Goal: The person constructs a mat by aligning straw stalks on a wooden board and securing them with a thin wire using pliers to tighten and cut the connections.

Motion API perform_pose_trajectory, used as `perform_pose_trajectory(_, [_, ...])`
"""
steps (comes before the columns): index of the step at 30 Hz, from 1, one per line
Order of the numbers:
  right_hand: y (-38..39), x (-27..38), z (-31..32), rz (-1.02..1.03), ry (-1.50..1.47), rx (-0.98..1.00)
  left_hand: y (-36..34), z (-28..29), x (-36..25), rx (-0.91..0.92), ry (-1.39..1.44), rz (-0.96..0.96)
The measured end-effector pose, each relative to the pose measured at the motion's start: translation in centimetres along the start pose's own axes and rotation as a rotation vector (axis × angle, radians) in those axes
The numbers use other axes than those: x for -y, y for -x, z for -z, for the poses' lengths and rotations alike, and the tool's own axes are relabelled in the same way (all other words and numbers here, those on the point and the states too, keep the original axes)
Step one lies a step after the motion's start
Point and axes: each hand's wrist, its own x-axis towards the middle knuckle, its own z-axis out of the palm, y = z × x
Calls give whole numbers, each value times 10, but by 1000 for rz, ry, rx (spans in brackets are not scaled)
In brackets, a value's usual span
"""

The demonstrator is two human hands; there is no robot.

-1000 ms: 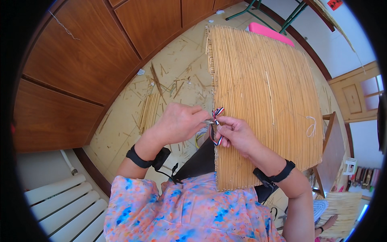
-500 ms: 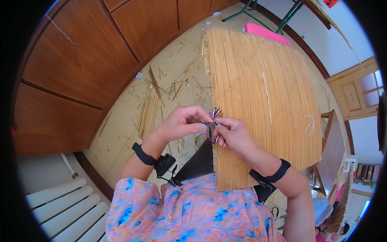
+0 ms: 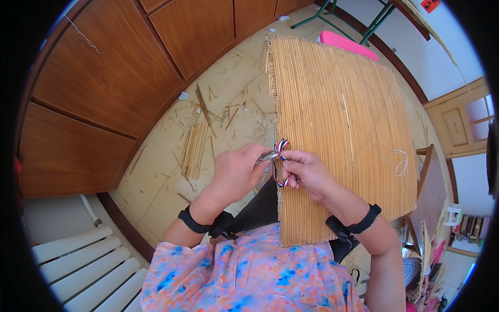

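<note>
My left hand (image 3: 231, 169) is closed around a small grey metal tool (image 3: 267, 155), which looks like thread snips; its handle end is hidden in my palm. The tool's tip meets a striped ribbon (image 3: 282, 145) in red, white and navy. Between thumb and fingertips, my right hand (image 3: 307, 170) pinches this ribbon at its middle. Loops stick up above the pinch and another loop hangs below. Both hands are over the left edge of a large tan reed mat (image 3: 332, 104), which reaches up to my lap.
A bundle of reed sticks (image 3: 194, 151) and loose scraps lie on the tiled floor to the left. Wooden cabinets (image 3: 109, 78) and a white radiator (image 3: 83, 260) stand along that side. A pink seat (image 3: 348, 44) is beyond the mat. White string (image 3: 401, 163) lies on it.
My left hand has turned over so that its back faces up, bringing the metal tool against the ribbon. My right hand keeps its pinch and has shifted slightly right and down.
</note>
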Motion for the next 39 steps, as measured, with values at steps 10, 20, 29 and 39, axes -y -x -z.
perform_pose_trajectory(10, [-4,1,3,-44,-52,56,5,-10,-10,-40,-78,80])
perform_pose_trajectory(20, [-5,-17,-14,90,84,-53,15,-24,-23,-118,-91,255])
perform_pose_trajectory(29, [-5,-12,-14,115,-6,-26,16,-45,-18,-350,92,223])
perform_pose_trajectory(39, [-1,-12,-9,14,-82,-48,11,-22,-12,-120,32,227])
